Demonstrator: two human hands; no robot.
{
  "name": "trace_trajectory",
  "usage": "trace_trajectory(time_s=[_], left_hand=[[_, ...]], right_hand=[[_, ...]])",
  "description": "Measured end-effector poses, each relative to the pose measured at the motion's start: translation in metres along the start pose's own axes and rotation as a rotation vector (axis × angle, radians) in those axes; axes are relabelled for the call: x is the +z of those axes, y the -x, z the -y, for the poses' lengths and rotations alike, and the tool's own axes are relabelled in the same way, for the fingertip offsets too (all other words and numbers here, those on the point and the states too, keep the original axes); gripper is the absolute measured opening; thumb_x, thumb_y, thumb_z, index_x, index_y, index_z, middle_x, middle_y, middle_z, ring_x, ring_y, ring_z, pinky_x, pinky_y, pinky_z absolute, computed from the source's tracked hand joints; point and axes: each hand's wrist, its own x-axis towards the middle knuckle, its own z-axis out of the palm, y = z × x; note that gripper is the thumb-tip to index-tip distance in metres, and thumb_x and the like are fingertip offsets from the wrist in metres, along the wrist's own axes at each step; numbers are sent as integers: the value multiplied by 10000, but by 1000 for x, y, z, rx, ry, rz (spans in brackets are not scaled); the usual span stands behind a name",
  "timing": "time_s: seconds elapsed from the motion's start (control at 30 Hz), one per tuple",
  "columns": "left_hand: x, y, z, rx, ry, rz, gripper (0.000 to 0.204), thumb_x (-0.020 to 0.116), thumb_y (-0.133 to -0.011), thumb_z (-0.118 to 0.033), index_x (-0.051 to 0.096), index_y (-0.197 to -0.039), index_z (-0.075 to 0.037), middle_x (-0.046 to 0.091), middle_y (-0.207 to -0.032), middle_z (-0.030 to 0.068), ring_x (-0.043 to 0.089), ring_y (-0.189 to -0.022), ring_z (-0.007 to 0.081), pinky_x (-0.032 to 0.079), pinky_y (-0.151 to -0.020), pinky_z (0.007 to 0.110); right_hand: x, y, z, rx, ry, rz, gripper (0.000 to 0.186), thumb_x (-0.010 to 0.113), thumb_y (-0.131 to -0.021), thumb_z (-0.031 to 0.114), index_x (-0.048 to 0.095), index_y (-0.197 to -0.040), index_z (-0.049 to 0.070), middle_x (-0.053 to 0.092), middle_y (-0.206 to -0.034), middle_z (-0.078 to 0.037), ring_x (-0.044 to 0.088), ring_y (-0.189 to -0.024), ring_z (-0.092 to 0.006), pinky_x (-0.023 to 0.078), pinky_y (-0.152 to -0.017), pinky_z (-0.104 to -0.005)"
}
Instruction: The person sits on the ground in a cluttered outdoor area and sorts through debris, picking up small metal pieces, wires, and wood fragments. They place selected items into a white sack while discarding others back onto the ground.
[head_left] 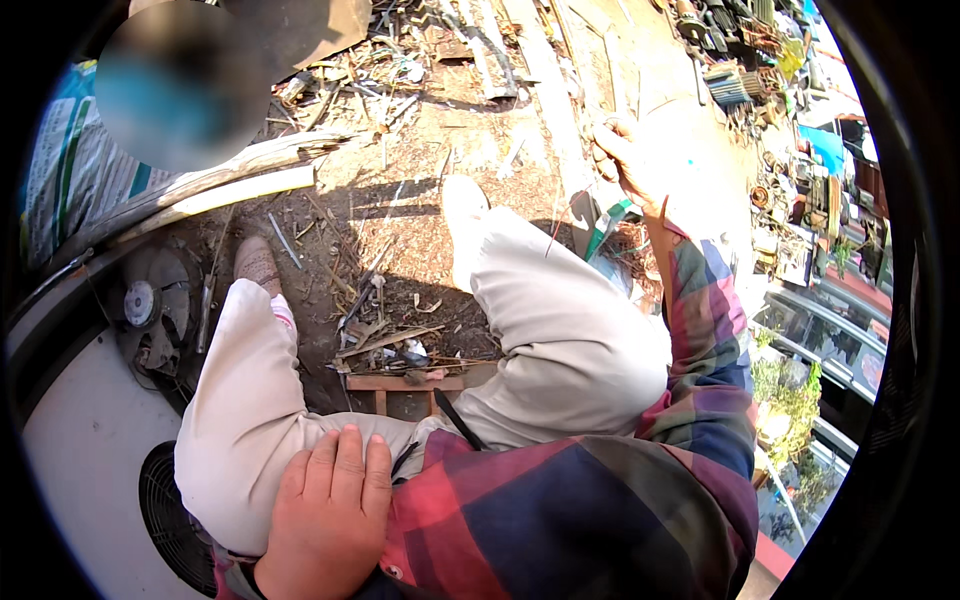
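My left hand (pixel 330 505) lies flat on my upper thigh, over the light beige trousers (pixel 240 400) and beside the hem of my plaid shirt (pixel 560 500). Its fingers are stretched out side by side and hold nothing. Out to the far right, past my bent knee, my right hand (pixel 625 160) is raised in strong sunlight with its fingers curled in. Glare washes out what it may grip. Below that hand lies a green strip (pixel 607 228) next to clear plastic wrapping (pixel 612 275).
Wood scraps (pixel 385 340) litter the dirt ground between my feet. A long pole (pixel 240 165) and a striped sack (pixel 70 170) lie at left, near a round metal part (pixel 140 302). Stacked metal parts (pixel 730 85) stand far right. A blurred patch covers the upper left.
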Motion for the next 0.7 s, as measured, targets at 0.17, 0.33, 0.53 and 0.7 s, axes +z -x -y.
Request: trace_trajectory(time_s=[0.17,0.33,0.53,0.7], left_hand=[[18,-14,-30,81,-71,50,423,595,-796,-143,516,-1177,25,572,-1124,182,550,-1025,311,426,-875,407],[22,-18,-45,-70,-140,71,446,628,-791,-152,499,-1188,4,564,-1111,131,538,-1009,278,427,-848,371],[35,-29,-54,-177,-143,-13,424,640,-784,-109,514,-1177,-11,599,-1024,190,569,-929,374,462,-791,434],[38,-26,-53,-290,-208,-51,396,608,-825,-114,517,-1198,-16,594,-1089,202,564,-981,388,462,-815,432]], right_hand=[[-80,182,-58,-54,-267,-405,150,604,-901,191,532,-899,60,494,-677,-1,421,-525,-77,324,-469,-203],[-102,305,-117,-82,-484,-628,155,640,-885,199,538,-838,93,523,-669,-6,437,-521,-85,339,-471,-219],[-113,333,-211,-34,-703,-594,133,645,-882,187,551,-849,99,537,-687,-7,444,-518,-91,352,-466,-216],[-173,264,-253,124,-876,-675,57,612,-882,101,575,-916,76,567,-720,-9,548,-601,-113,472,-469,-234]])
